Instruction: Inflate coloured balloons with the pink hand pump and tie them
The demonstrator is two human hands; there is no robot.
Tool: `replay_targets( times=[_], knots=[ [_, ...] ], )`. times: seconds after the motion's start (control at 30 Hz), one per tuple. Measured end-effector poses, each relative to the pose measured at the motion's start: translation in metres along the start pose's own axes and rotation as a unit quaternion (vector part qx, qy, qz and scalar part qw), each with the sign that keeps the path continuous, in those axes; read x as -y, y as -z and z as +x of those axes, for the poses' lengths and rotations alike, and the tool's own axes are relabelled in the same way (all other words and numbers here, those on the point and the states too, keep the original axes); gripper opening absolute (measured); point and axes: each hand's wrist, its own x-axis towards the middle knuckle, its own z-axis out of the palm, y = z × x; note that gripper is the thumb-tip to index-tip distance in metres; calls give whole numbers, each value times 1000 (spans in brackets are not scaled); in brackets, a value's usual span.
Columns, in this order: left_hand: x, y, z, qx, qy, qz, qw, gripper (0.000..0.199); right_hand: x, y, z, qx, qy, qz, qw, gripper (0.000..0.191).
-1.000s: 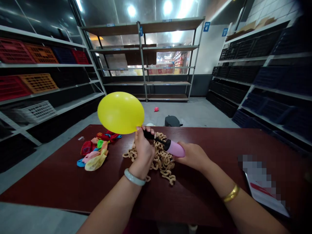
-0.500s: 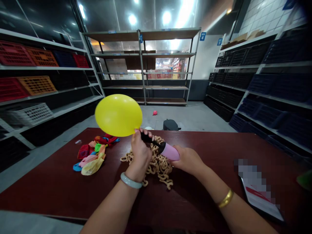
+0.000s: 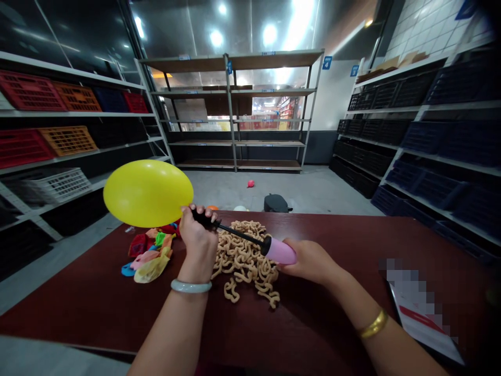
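My left hand [image 3: 198,230] is closed round the black handle end of a balloon pump, with the neck of an inflated yellow balloon [image 3: 148,193] at its fingers. My right hand [image 3: 307,259] wraps the pink barrel of the balloon pump [image 3: 281,251]. Between the two hands the pump's thin black rod shows, drawn out. Below it on the table lies a heap of beige, curly, squiggle-shaped pieces [image 3: 246,256], whose kind I cannot tell. Left of my left hand rests a pile of uninflated balloons [image 3: 151,256] in several colours, partly under the yellow balloon.
The dark red table [image 3: 332,313] carries a flat, partly blurred object [image 3: 420,313] at the right. Beyond it on the floor are a dark grey bag [image 3: 276,202] and a small pink item [image 3: 251,184]. Shelves with crates [image 3: 70,141] line both sides; a rack [image 3: 270,164] stands at the back.
My left hand has moved left with the yellow balloon, away from my right hand. The pump has lengthened, baring its rod. The balloon looks larger, and more of the beige heap shows.
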Motion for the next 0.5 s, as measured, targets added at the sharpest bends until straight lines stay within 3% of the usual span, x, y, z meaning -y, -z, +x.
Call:
replay_targets(
  times=[0.17,0.4,0.5],
  knots=[
    [23,-6,-20,51,-9,29,998,18,-1,4,-1,-1,-13,-8,1000,42],
    [71,-16,-67,61,95,44,993,19,8,6,-2,-16,-37,-18,999,45],
    [81,-18,-79,61,113,31,991,21,9,5,-1,-25,-35,-13,999,44]
  ],
)
